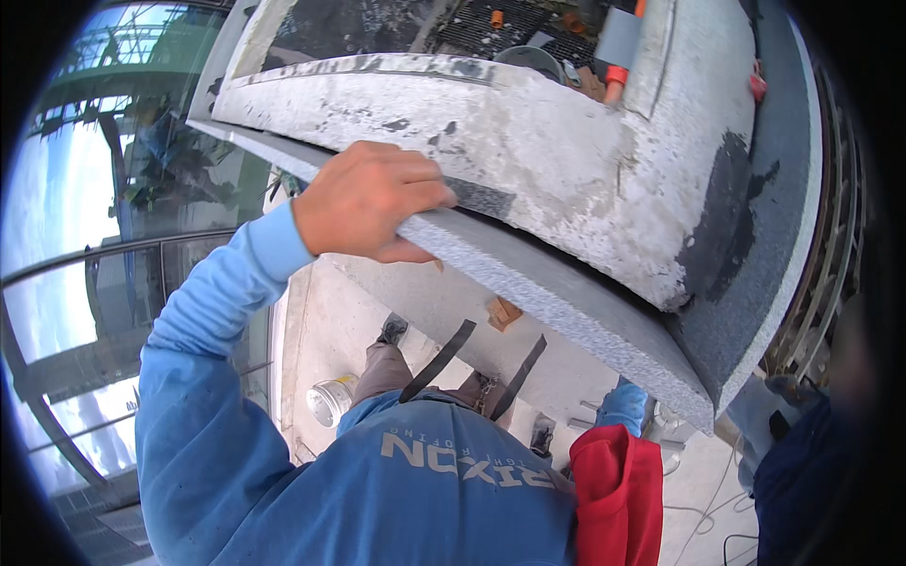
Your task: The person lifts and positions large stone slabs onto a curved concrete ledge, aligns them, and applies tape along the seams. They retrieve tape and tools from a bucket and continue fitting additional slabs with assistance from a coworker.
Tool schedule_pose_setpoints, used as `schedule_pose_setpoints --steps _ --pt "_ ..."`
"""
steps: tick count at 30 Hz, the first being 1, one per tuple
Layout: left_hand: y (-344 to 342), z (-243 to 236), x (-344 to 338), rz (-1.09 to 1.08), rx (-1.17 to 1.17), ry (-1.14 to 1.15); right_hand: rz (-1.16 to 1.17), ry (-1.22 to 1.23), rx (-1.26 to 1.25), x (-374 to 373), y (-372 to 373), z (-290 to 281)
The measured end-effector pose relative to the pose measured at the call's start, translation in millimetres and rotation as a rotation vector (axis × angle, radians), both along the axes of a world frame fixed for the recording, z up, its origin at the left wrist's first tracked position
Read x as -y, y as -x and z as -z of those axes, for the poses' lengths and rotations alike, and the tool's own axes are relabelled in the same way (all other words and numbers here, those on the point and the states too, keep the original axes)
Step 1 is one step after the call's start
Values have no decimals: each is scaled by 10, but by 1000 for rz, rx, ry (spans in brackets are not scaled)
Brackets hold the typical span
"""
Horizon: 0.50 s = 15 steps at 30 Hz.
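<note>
My left hand grips the top edge of a long grey stone slab, fingers over the top and thumb on the near face. The slab stands against the outer side of a rough white concrete wall, with a narrow dark gap between them. At its right end it meets a second grey stone slab at a corner. My right arm's light blue cuff shows below the slab, beyond a red sleeve; the right hand itself is hidden behind the slab.
Inside the wall lie a round bucket, an orange pipe end and a dark grid mat. A white bucket stands by my feet. At the right edge is another person in dark blue. Glass panes rise at left.
</note>
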<state>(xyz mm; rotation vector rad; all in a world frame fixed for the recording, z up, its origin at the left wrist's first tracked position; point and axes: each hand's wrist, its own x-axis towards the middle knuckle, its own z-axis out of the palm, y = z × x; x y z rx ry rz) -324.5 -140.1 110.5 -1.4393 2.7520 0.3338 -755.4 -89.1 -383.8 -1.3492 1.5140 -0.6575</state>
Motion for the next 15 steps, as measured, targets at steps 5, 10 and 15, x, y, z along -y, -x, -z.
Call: schedule_pose_setpoints --steps 5,10,15 --pt "-77 136 -325 -97 29 94 48 80 -140 -222 -208 -325" --pt "-69 159 -334 -103 21 212 321 464 -86 -502 -691 -1597" --pt "-154 213 -464 -90 -53 308 212 1109 -84 -626 -1369 -2888"
